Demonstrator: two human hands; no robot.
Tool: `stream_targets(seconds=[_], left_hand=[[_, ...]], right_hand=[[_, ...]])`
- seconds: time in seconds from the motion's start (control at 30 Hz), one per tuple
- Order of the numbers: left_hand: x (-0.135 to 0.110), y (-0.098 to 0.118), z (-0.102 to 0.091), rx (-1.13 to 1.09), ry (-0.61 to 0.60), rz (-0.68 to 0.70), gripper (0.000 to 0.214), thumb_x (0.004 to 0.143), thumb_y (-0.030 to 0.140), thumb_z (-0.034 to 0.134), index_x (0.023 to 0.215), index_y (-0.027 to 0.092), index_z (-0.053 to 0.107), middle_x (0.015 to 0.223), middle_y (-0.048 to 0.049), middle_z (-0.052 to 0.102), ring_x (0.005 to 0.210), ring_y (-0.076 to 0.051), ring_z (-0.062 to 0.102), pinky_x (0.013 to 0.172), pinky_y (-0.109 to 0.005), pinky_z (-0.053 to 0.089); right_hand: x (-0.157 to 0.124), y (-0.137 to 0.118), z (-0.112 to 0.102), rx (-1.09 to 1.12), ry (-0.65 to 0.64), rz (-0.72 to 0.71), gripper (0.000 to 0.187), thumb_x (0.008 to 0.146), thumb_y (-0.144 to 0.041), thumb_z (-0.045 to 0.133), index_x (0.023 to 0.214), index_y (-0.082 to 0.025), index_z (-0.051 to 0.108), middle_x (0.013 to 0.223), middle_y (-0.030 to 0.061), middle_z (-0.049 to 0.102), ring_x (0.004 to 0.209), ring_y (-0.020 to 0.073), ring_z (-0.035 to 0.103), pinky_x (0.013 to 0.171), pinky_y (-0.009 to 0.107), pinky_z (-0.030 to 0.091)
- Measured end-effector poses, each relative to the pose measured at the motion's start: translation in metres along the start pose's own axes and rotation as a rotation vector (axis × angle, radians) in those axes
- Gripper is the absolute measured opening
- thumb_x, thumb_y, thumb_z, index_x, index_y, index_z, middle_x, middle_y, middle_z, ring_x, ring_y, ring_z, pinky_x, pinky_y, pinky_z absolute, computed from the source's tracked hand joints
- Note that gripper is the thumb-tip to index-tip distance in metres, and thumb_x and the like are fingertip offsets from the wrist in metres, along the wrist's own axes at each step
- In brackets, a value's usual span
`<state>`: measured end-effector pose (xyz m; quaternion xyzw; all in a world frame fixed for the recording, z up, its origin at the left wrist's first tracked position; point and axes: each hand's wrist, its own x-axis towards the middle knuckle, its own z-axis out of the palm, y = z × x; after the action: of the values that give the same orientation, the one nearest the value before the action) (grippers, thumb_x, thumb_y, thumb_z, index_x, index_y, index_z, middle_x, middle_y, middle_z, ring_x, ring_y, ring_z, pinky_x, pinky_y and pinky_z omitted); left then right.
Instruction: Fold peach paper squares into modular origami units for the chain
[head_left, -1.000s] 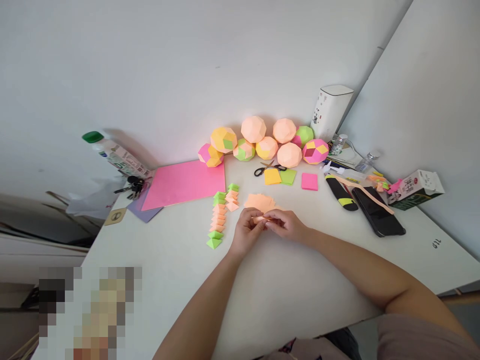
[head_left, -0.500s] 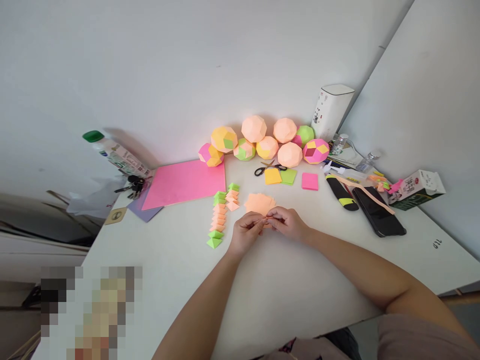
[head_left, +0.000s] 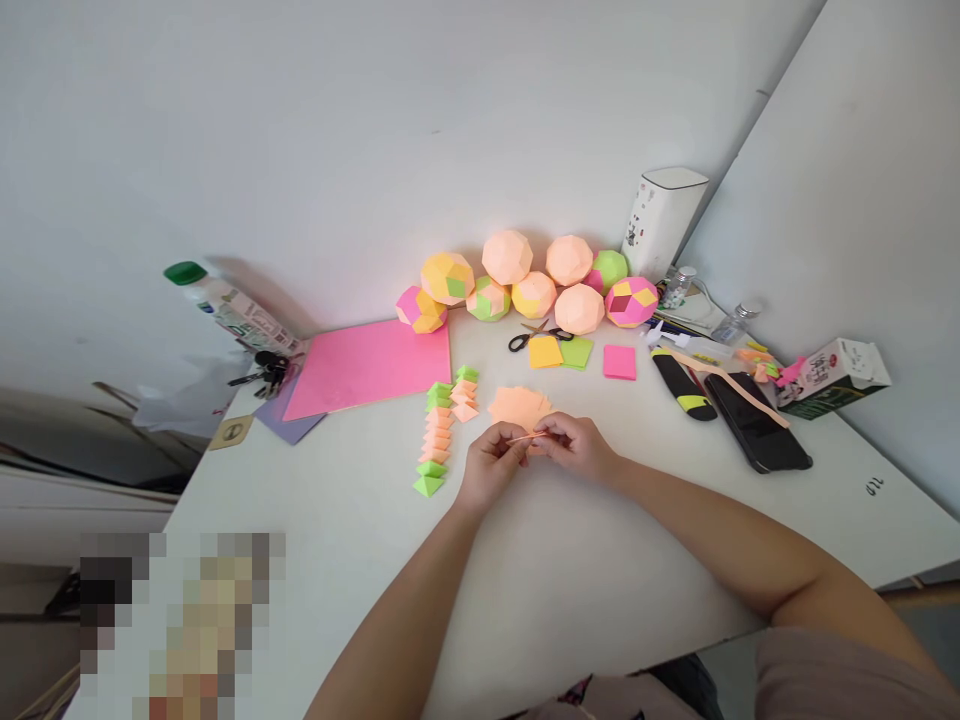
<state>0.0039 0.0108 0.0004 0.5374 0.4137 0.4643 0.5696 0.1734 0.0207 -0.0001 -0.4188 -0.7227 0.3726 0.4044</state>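
My left hand (head_left: 491,468) and my right hand (head_left: 574,447) meet over the middle of the white table (head_left: 570,570). Both pinch a small folded piece of orange paper (head_left: 523,437) between fingertips. Just behind the hands lies a loose stack of orange paper squares (head_left: 517,405). To the left runs a row of folded orange and green paper units (head_left: 442,432).
Several paper polyhedron balls (head_left: 525,280) sit along the wall, with scissors (head_left: 534,336) and yellow, green and pink note pads (head_left: 577,355) before them. A pink sheet (head_left: 367,365), keys (head_left: 266,370) and a bottle (head_left: 225,305) lie left. A phone (head_left: 757,422), carton (head_left: 832,375) and white container (head_left: 664,222) stand right.
My fingers have shifted slightly on the orange paper, which now shows as a thin edge between the hands. Nothing else on the table has moved.
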Motion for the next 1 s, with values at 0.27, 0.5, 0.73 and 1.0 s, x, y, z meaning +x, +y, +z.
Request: stream_targets(seconds=[0.27, 0.5, 0.73, 1.0], left_hand=[[0.0002, 0.0015, -0.0001, -0.079, 0.023, -0.015, 0.020, 0.073, 0.034, 0.067, 0.076, 0.015, 0.060, 0.074, -0.0029, 0.063, 0.056, -0.010, 0.054, 0.057, -0.026, 0.047], [0.0000, -0.0006, -0.0008, -0.130, 0.011, 0.013, 0.018, 0.073, 0.031, 0.068, 0.070, 0.016, 0.060, 0.077, -0.0034, 0.065, 0.055, -0.009, 0.054, 0.056, -0.026, 0.047], [0.0004, 0.0007, -0.0007, -0.161, 0.013, 0.008, 0.018, 0.072, 0.031, 0.069, 0.069, 0.016, 0.060, 0.080, -0.0029, 0.065, 0.055, -0.009, 0.054, 0.056, -0.027, 0.048], [0.0003, 0.0041, 0.0004, -0.121, 0.036, -0.023, 0.017, 0.073, 0.030, 0.068, 0.072, 0.016, 0.060, 0.069, -0.0009, 0.063, 0.054, -0.009, 0.054, 0.056, -0.025, 0.046]], right_hand=[[0.0012, -0.0015, -0.0017, 0.112, -0.050, 0.115, 0.022, 0.082, -0.039, 0.057, 0.078, -0.018, 0.054, 0.067, 0.0027, 0.064, 0.050, 0.0114, 0.057, 0.048, 0.023, 0.047], [0.0026, -0.0019, -0.0052, 0.214, -0.115, 0.155, 0.022, 0.083, -0.038, 0.055, 0.081, -0.016, 0.054, 0.073, 0.0057, 0.068, 0.051, 0.0106, 0.058, 0.051, 0.025, 0.050], [0.0018, -0.0020, -0.0051, 0.267, -0.110, 0.147, 0.022, 0.085, -0.039, 0.053, 0.089, -0.017, 0.051, 0.075, 0.0043, 0.066, 0.052, 0.0105, 0.058, 0.050, 0.025, 0.051], [-0.0003, 0.0001, -0.0018, 0.144, -0.041, 0.038, 0.016, 0.086, -0.035, 0.051, 0.085, -0.021, 0.044, 0.068, -0.0004, 0.062, 0.046, 0.0086, 0.053, 0.047, 0.022, 0.047]])
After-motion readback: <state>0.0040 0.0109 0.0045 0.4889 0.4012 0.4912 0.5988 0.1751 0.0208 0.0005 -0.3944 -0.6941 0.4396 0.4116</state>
